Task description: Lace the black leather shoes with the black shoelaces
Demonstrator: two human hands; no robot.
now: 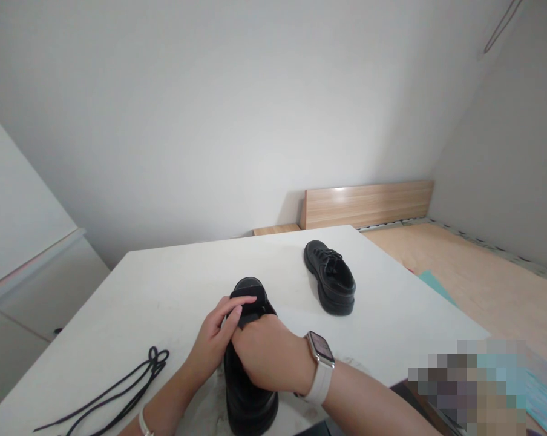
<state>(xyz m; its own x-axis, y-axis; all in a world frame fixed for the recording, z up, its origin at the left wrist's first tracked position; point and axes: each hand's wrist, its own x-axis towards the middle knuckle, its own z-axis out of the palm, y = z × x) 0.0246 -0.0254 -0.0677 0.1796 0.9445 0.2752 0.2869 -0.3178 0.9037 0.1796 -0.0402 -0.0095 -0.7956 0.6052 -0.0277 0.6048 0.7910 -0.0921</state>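
Head: near shoe [252, 409], tabletop [296, 293] gap, far shoe [332, 287].

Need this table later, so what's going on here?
A person is handling a black shoe on a white table. The left grip rests on top of it, near the front; the right grip is at its opening, most fingers hidden from view. Another black shoe, laced, stands farther back to the right. Dark cord lies loosely on the table's left side.
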